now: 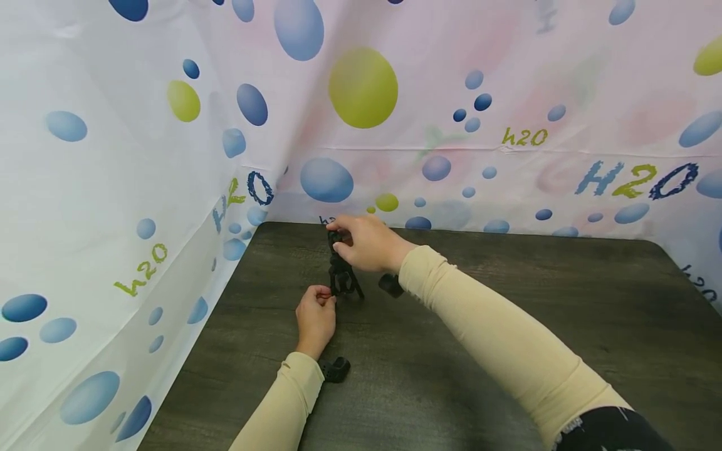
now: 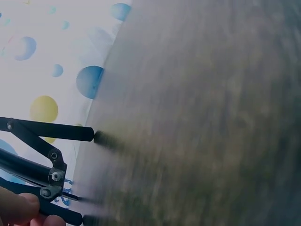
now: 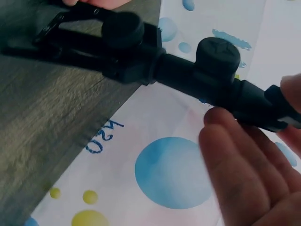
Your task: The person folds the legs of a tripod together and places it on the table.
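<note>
A small black tripod point(image 1: 341, 274) stands near the table's far left side with its legs partly spread. My right hand point(image 1: 369, 243) holds it by the top, thumb and fingers around the head. In the right wrist view, the tripod's column point(image 3: 178, 71) with two round knobs runs from the legs up to my fingers. Low at the legs, my left hand point(image 1: 316, 321) pinches one leg between thumb and finger. The left wrist view shows two legs point(image 2: 61, 130) joined by a hinged brace, feet close over the tabletop.
The dark wood-grain table point(image 1: 479, 351) has its back edge just behind the tripod. A white sheet point(image 1: 451, 113) printed with blue and green dots hangs behind and along the left. Black wrist cameras point(image 1: 336, 369) sit at both cuffs.
</note>
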The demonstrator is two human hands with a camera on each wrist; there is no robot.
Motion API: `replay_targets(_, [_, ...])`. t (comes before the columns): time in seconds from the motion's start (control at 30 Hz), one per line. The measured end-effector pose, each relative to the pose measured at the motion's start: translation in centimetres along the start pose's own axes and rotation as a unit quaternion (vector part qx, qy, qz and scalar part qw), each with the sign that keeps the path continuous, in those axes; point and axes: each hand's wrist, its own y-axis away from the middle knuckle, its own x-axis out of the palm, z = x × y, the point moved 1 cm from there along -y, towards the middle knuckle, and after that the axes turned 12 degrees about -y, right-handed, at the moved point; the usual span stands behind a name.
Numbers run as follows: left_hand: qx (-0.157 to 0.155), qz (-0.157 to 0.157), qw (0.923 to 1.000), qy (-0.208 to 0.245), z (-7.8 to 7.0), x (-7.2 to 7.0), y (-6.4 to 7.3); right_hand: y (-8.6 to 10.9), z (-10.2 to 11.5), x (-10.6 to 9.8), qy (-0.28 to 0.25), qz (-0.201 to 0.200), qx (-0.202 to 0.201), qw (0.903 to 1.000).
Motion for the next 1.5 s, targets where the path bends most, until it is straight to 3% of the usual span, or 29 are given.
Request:
replay_targets(0.4, [0.017, -0.015, 0.9997, 0.0, 0.1, -0.2, 0.1, 1.4, -0.7, 0.6, -0.014, -0.022, 0.032, 0.9992])
replay_targets(0.77, [0.017, -0.015, 0.9997, 0.005, -0.1, -0.3, -0.2, 3.7, -5.1, 3.5, -0.039, -0.055, 0.077, 0.9948])
replay_targets(1.07, [0.009, 0.025, 0.9991, -0.032, -0.1, -0.7, -0.2, 4.3, -8.0, 6.3, -0.011, -0.083, 0.106, 0.9908])
replay_targets(1.27, [0.016, 0.022, 0.9992, -0.028, -0.6, -1.2, -0.6, 4.2, -8.9, 7.6, 0.044, -0.084, 0.119, 0.9884])
replay_targets(1.5, [0.019, 0.018, 0.9992, -0.03, -0.8, -1.5, -0.8, 4.0, -8.8, 8.6, 0.049, -0.087, 0.112, 0.9886])
